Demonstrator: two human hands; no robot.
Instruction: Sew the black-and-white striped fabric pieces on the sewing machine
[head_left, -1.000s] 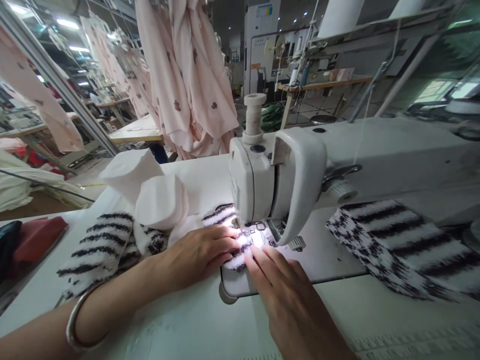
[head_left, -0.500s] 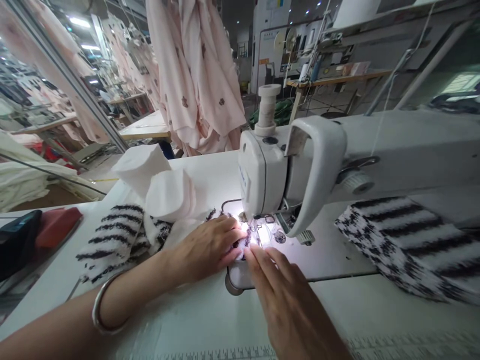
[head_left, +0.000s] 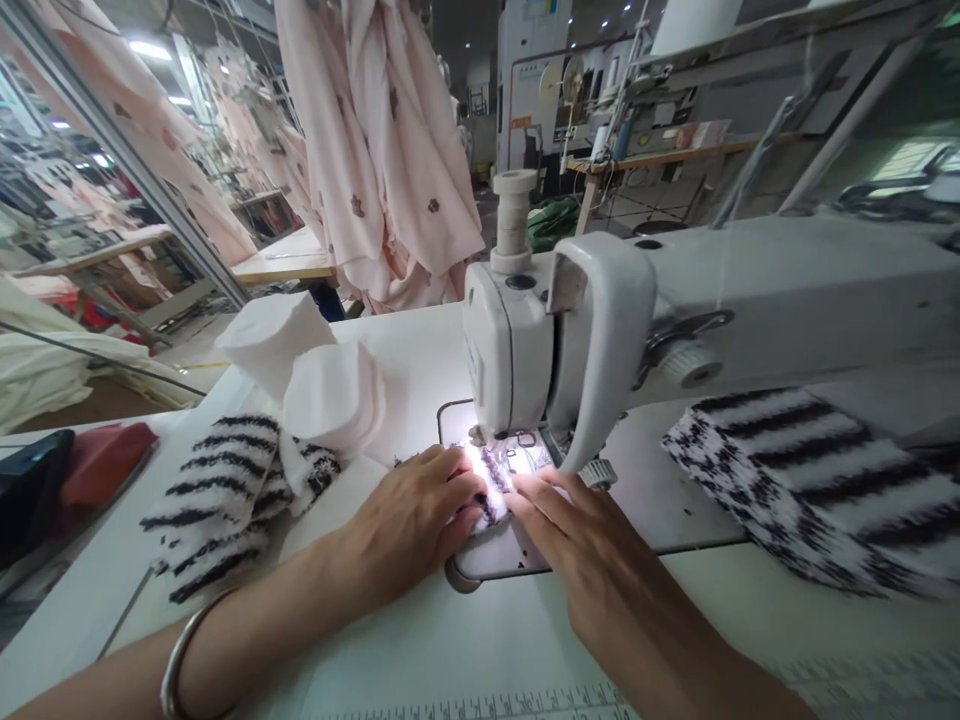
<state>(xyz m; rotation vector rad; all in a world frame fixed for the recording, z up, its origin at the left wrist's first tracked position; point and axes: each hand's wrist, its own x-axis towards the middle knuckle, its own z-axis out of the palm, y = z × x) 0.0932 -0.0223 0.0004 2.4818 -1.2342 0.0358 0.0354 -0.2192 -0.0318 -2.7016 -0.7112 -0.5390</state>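
A small black-and-white striped fleece piece [head_left: 491, 485] lies under the lit needle area of the white sewing machine [head_left: 555, 340]. My left hand [head_left: 409, 525] rests on its left side with fingers curled and pressing on it. My right hand [head_left: 577, 535] lies flat on its right side, fingertips at the presser foot. A metal bangle [head_left: 176, 665] sits on my left wrist.
More striped fleece [head_left: 225, 495] with white folded pieces [head_left: 300, 365] lies at the left. A stack of striped pieces [head_left: 810, 480] sits under the machine arm at the right. Pink garments [head_left: 382, 150] hang behind. A red and a dark object [head_left: 67, 475] lie at the far left.
The small striped piece has been gathered toward the needle, and less of it shows. My right hand moved up and right, closer to the presser foot. My left hand stayed on the fabric.
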